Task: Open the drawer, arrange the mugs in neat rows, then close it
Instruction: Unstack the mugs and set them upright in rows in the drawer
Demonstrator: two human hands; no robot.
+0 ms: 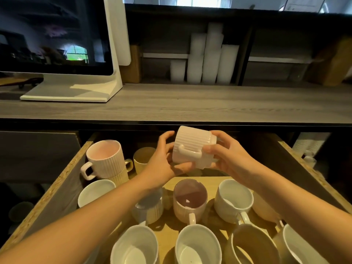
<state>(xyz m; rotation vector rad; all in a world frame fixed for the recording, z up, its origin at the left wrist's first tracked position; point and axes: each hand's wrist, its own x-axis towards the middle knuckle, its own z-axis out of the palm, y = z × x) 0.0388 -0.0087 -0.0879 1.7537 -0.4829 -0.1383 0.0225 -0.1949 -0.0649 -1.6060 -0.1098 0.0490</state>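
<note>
The drawer (62, 180) stands pulled open below the counter, with several mugs in it. Both hands hold a pale pink ribbed mug (192, 147) above the drawer's back half, tipped on its side with the handle toward me. My left hand (162, 159) cups its mouth end from the left and below. My right hand (224, 155) grips its base end. Under them stand a pink mug (189, 199) and a white mug (234, 197). At the back left a pink ribbed mug (104, 159) sits stacked on a cream one.
A grey wooden counter (190, 103) overhangs the drawer's back. A monitor on a white stand (62, 54) sits at its left. Stacks of white cups (205, 58) fill the shelf behind. A tan mug (142, 159) stands at the drawer's back; white mugs (198, 246) line its front.
</note>
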